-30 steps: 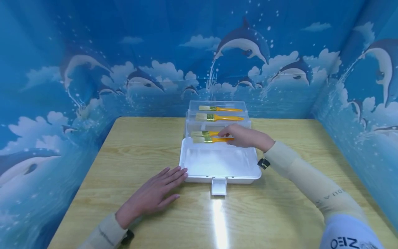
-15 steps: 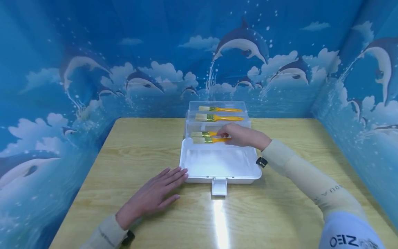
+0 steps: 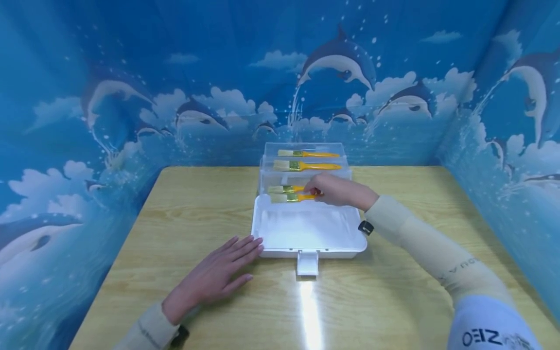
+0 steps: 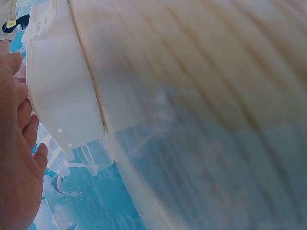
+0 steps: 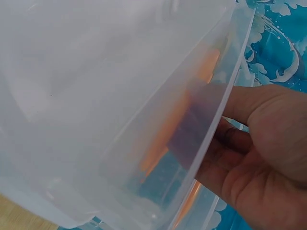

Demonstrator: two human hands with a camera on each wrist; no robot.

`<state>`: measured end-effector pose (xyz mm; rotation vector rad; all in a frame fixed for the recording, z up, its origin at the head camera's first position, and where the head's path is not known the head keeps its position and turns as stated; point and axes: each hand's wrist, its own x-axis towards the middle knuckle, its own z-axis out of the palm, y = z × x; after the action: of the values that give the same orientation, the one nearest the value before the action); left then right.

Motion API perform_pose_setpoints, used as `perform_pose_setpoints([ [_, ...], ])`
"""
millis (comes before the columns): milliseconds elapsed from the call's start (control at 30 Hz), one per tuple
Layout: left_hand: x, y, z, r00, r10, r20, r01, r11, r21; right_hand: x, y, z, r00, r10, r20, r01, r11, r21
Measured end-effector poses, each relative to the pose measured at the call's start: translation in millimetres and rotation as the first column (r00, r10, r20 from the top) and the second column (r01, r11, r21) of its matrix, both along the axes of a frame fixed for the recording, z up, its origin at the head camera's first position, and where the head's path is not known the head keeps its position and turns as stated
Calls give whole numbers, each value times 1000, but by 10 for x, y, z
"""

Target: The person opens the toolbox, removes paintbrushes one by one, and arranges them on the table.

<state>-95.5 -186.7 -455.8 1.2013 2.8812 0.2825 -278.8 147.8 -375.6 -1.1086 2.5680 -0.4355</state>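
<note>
A white plastic case point(image 3: 310, 228) stands with its clear stepped trays point(image 3: 262, 180) raised behind it. Two paintbrushes with yellow-orange handles lie in the lowest tray, a front paintbrush point(image 3: 288, 198) and a rear paintbrush point(image 3: 284, 188). My right hand point(image 3: 334, 189) dips into that tray and pinches the front brush's handle, covering part of it. In the right wrist view, the fingertips blur behind the translucent tray wall beside the orange handle point(image 5: 165, 129). My left hand point(image 3: 218, 272) lies flat, fingers straight, its fingertips at the case's front left corner.
Two more paintbrushes, one wider point(image 3: 308, 166) and one narrower point(image 3: 310, 154), lie in the upper trays. A white latch point(image 3: 307, 264) hangs at the case's front. The wooden table point(image 3: 197, 209) meets a blue dolphin-print backdrop point(image 3: 210, 63) at the back and sides.
My right hand has shifted slightly left along the front paintbrush, so less of its handle shows. The left hand and the case stay put.
</note>
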Motion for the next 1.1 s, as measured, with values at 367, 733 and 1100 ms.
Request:
perform_pose_setpoints([
  [367,21,-3,4,1000,-2,0,2,1000,8,58,4,-28,999,11,-45,-9,999,43],
  [733,14,-6,18,1000,13,15,-13,1000,-1,90,-8,30,1000,-8,-8,8,997,74],
  [1100,11,3,-5,999,-6,-38,5,1000,-22,104,20,35,1000,-16,-21,16,999,35],
])
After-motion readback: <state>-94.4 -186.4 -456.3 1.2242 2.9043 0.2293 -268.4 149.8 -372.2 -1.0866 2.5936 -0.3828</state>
